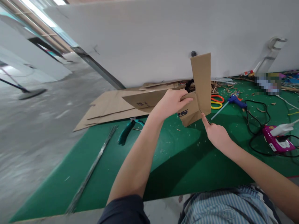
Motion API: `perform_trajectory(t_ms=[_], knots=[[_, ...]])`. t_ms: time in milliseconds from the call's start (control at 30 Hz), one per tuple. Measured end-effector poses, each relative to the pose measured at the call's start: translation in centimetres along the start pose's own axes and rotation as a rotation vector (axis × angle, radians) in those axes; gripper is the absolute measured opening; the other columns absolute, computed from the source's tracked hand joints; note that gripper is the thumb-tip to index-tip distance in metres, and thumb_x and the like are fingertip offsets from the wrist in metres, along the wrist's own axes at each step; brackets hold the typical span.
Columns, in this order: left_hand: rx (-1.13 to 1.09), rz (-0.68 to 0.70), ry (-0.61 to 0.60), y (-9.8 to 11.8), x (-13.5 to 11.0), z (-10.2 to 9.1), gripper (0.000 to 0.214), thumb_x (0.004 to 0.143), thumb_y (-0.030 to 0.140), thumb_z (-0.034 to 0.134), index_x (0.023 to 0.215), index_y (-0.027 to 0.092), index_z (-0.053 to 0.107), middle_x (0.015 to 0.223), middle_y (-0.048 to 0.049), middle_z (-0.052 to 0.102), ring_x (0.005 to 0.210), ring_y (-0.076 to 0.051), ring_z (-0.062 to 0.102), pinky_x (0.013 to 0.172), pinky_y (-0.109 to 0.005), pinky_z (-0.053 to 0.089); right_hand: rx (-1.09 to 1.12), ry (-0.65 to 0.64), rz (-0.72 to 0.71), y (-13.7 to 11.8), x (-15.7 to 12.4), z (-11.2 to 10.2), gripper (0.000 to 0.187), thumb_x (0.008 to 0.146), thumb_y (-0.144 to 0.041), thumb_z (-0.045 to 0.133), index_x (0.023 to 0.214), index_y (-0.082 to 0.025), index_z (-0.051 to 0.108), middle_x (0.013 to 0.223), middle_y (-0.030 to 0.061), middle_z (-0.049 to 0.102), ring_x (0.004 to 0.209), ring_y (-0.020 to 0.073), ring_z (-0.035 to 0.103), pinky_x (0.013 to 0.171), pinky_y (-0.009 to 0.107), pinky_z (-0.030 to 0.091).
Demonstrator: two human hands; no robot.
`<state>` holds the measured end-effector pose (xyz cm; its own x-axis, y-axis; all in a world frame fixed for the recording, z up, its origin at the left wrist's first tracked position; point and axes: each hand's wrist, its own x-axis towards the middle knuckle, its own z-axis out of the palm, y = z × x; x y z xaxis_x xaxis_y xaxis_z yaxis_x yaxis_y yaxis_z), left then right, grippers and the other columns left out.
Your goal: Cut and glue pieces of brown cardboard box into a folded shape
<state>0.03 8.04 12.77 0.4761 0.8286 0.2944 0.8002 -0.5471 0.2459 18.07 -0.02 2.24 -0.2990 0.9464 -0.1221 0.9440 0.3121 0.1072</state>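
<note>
My left hand (171,102) is closed on a folded piece of brown cardboard (201,84), held up above the green mat (177,155). One flap stands upright and a lower flap shows black printed letters. My right hand (216,132) is below the cardboard's lower right corner, index finger pointing up and touching the edge. A thin dark tool seems to be pinched in it, but I cannot make it out.
Flat cardboard sheets (109,105) lie at the mat's far left. Teal pliers (127,129) and a long metal rod (93,168) lie on the mat. Orange and yellow scissors (217,102), a blue glue gun (235,101), black cable and a pink device (277,140) sit right.
</note>
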Motion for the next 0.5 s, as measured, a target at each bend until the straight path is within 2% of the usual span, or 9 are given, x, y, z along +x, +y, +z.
perform_trajectory(t_ms=[333,500], knots=[[-0.018,-0.015,0.013,-0.4,0.1,0.2,0.034,0.088,0.037,0.049,0.062,0.02,0.036,0.053,0.0029,0.041,0.051,-0.012,0.038,0.054,-0.029,0.026,0.027,-0.041,0.01,0.1,-0.1,-1.4,0.081,0.082,0.0,0.033,0.153,-0.014,-0.003,0.073,0.0061,0.064,0.064,0.0179,0.065,0.058,0.027,0.051],[-0.106,-0.039,0.044,-2.2,0.3,0.4,0.033,0.086,0.039,0.05,0.061,0.019,0.042,0.055,0.0022,0.044,0.053,-0.012,0.038,0.054,-0.028,0.025,0.01,-0.007,0.0,0.2,-0.8,-2.7,0.082,0.079,0.002,0.034,0.154,-0.015,0.003,0.076,0.0067,0.065,0.064,0.018,0.065,0.057,0.027,0.05]])
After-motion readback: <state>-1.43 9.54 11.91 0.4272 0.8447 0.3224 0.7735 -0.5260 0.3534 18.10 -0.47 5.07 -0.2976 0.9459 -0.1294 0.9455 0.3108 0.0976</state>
